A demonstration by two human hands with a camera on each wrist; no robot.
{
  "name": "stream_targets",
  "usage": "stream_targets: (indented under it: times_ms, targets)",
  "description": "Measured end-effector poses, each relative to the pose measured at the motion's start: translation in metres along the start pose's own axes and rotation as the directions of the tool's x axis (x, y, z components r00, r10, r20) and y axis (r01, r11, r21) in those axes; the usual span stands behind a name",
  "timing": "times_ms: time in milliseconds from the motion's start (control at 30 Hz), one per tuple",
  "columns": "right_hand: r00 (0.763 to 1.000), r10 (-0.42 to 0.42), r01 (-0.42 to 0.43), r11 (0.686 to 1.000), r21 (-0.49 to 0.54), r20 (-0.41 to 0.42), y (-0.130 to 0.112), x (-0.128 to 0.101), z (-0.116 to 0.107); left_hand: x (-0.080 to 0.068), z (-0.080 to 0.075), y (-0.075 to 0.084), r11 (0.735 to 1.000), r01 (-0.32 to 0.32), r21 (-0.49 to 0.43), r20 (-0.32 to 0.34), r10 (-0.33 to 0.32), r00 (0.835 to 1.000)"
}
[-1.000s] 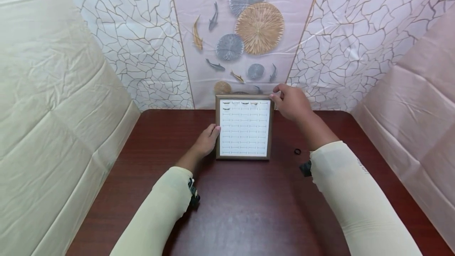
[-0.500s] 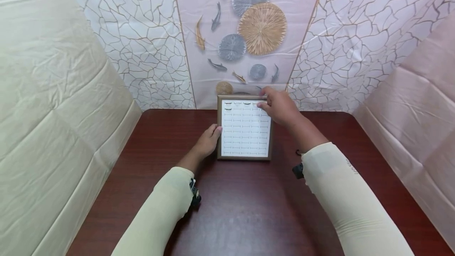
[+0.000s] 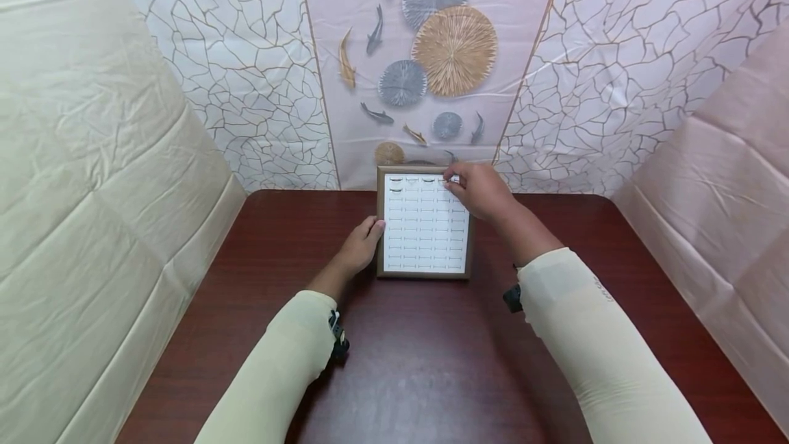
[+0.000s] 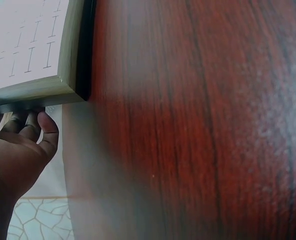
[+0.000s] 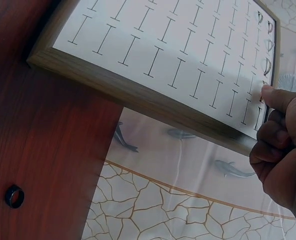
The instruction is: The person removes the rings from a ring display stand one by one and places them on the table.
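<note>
A ring display board point(image 3: 425, 231), white with rows of slits and a wooden frame, stands upright at the table's back. My left hand point(image 3: 359, 244) grips its left edge, thumb at the front and fingers behind. At the upper right, my right hand point(image 3: 483, 190) pinches a small ring in the top row, mostly hidden by the thumb and finger. Other rings point(image 5: 267, 66) sit in slits along the top row, with one more beginning the second row. In the right wrist view a loose black ring point(image 5: 9, 196) lies on the table; the right sleeve covers most of it from the head.
The dark red wooden table point(image 3: 401, 362) reaches back to a patterned cloth wall point(image 3: 265, 88). Pale cloth point(image 3: 92, 190) hangs along the left side, and pinkish cloth point(image 3: 709, 190) along the right. A small black camera is worn on each wrist.
My right hand has moved left from the board's upper right corner to the fourth slit of the top row and now pinches the ring there. The left hand keeps its grip.
</note>
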State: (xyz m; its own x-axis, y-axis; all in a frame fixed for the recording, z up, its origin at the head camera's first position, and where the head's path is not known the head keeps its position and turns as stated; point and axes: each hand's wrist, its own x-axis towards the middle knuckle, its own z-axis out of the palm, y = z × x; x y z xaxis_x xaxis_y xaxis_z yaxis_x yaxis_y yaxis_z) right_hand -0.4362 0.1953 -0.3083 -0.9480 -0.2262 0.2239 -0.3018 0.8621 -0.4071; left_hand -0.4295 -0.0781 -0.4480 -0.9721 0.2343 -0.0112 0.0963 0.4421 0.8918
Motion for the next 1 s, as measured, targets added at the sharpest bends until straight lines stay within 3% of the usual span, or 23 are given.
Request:
stream_targets:
  times_ms: [267, 1000]
  targets:
    - [1.000, 0.028, -0.028, 1.000, 0.002, 0.003, -0.0012, 0.0014, 0.0015, 0.0006, -0.0010, -0.0004, 0.999, 0.033, 0.012, 0.017, -0.033, 0.999]
    - [0.998, -0.059, 0.056, 0.986, 0.158, 0.014, 0.0041, -0.0041, -0.0061, 0.0022, -0.0015, -0.0007, 0.998, -0.004, 0.060, 0.017, 0.003, 1.000]
